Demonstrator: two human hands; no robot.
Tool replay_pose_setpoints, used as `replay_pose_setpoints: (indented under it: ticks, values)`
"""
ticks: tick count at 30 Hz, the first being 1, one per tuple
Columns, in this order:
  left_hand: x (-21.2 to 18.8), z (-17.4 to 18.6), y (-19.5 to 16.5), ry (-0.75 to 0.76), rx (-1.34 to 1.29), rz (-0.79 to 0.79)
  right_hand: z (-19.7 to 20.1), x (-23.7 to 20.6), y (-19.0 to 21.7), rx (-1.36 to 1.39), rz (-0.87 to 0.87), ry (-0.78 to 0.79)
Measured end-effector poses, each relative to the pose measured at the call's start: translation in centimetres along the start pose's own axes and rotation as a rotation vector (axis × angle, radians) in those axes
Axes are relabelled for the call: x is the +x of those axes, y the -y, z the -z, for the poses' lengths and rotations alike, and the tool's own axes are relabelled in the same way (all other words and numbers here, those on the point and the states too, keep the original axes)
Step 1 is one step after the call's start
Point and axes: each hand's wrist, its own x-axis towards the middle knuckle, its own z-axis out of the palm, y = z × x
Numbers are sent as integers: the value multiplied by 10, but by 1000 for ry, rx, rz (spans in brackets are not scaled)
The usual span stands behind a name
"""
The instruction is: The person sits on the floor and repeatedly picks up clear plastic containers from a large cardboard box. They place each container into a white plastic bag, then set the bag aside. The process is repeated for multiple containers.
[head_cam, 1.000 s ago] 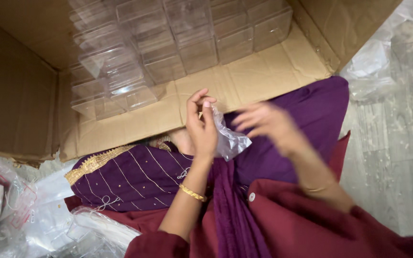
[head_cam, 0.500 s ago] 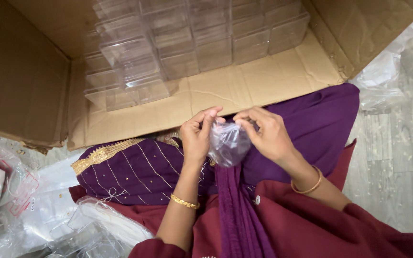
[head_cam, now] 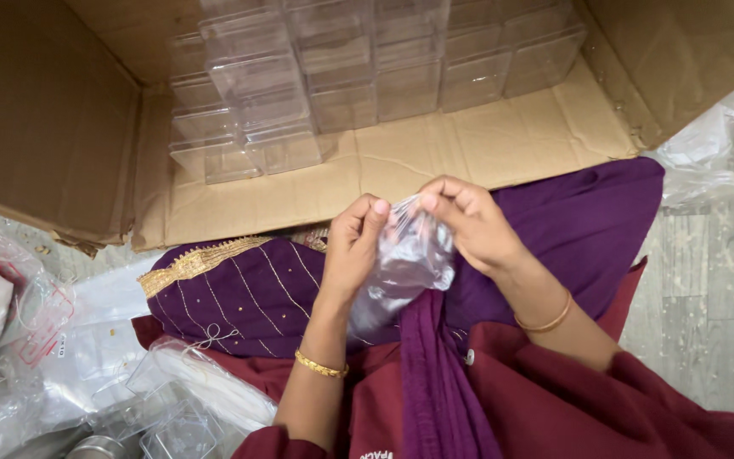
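- I see both hands raised over the lap, working a small clear plastic bag [head_cam: 405, 259] with something clear and boxy inside it.
- My left hand [head_cam: 352, 246] has its fingers pressed together, pinching the bag's top edge; my right hand [head_cam: 466, 223] pinches the same edge from the right.
- I judge the wrapping only partly opened: the bag is crumpled around its contents, nothing pulled free.
- Far from me, rows of clear plastic boxes [head_cam: 341, 81] sit stacked in the open cardboard carton [head_cam: 486, 140]; bare floor remains along its near side.
- The film looks thin, glossy and wrinkled; the boxes are rigid and square-edged; the cardboard is matte and creased.
- Loose plastic wrappers [head_cam: 53, 357] lie near left on the floor.
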Motion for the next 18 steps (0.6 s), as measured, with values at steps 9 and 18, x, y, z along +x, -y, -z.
replay_pose_setpoints:
  ticks: [9, 18]
  values:
    - [9, 91, -12, 269, -386, -36, -17, 32, 14, 565, 135, 248]
    - [124, 140, -63, -678, 696, -421, -100, 205, 52, -932, 768, -303]
